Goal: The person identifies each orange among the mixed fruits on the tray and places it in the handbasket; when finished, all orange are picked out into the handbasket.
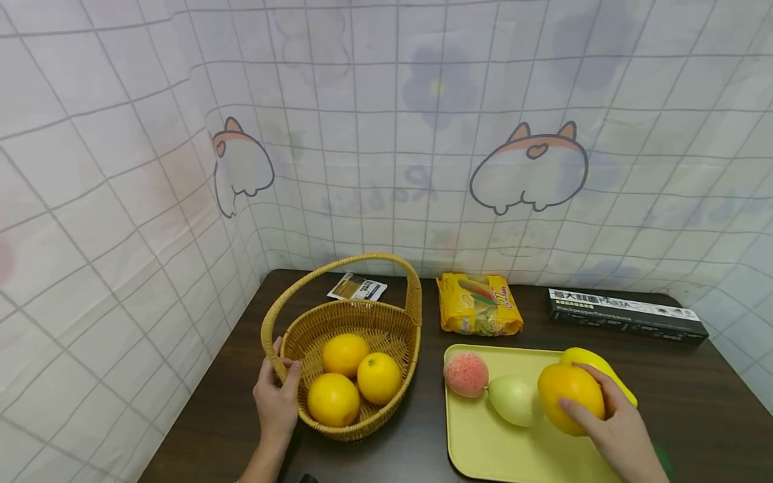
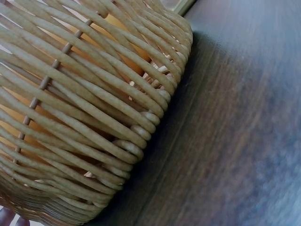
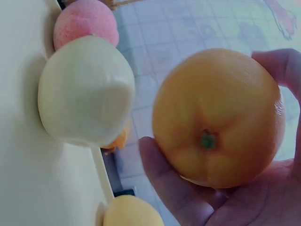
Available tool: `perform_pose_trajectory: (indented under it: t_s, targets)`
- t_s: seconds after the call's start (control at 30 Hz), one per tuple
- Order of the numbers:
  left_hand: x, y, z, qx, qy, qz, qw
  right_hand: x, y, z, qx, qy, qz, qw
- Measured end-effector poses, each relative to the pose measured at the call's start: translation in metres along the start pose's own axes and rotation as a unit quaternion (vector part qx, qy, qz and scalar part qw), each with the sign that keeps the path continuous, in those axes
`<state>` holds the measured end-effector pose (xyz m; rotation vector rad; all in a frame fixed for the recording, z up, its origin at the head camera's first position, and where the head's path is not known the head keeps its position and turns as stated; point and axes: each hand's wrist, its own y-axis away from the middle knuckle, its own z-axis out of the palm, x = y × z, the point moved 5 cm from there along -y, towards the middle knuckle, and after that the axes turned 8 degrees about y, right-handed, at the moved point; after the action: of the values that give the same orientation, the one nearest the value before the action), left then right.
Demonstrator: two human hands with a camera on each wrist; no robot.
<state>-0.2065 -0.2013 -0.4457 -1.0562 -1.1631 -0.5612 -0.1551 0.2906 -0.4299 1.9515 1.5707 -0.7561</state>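
Note:
My left hand [image 1: 276, 396] grips the left side of a woven basket [image 1: 386, 318] near the base of its handle, the thumb over the rim. Three oranges [image 1: 333, 400] lie inside the basket. In the left wrist view the basket's wall [image 2: 84, 99] fills much of the picture. My right hand [image 1: 619, 426] holds another orange [image 1: 568, 397] above a yellow tray [image 1: 483, 453]; the right wrist view shows thumb and fingers around this orange [image 3: 216, 117], its green stem mark facing the camera. A pale green pear [image 1: 508, 400] and a pink peach [image 1: 466, 374] sit on the tray.
An elongated yellow fruit [image 1: 604, 370] lies at the tray's far right, partly behind the held orange. Behind the tray are a yellow food packet [image 1: 479, 305] and a long black pasta box [image 1: 628, 316]. A flat packet [image 1: 356, 287] lies behind the basket. Patterned cloth surrounds the dark table.

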Motion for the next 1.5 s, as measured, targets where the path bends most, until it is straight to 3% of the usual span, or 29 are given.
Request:
perform_pose_trajectory:
  t_s: [0.3,0.8,0.9,1.1,1.2,1.33,1.5]
  targets:
    - [0.002,0.000,0.001,0.010,-0.006,0.010,0.9999,-0.027,-0.005,0.009,0.032,-0.065,-0.035,0.9967]
    - [0.003,0.000,0.002,0.003,0.001,0.012,0.9999,-0.096,-0.015,0.053,-0.014,-0.100,-0.100,0.9898]
    - [-0.005,-0.001,0.000,0.006,0.003,0.017,0.9998,-0.108,-0.018,0.064,-0.016,-0.110,-0.119,0.9866]
    - [-0.035,-0.007,-0.004,0.016,-0.005,0.019,0.9997,-0.130,-0.025,0.085,-0.022,-0.141,-0.165,0.9760]
    - [-0.040,-0.008,-0.005,0.017,-0.009,0.020,0.9996,-0.139,-0.028,0.095,-0.023,-0.146,-0.185,0.9717]
    - [-0.033,-0.006,-0.004,0.016,-0.007,0.017,0.9997,-0.150,-0.033,0.109,-0.026,-0.148,-0.206,0.9670]
    - [-0.009,-0.002,-0.001,0.006,-0.003,0.022,0.9997,-0.156,-0.041,0.126,-0.025,-0.143,-0.202,0.9686]
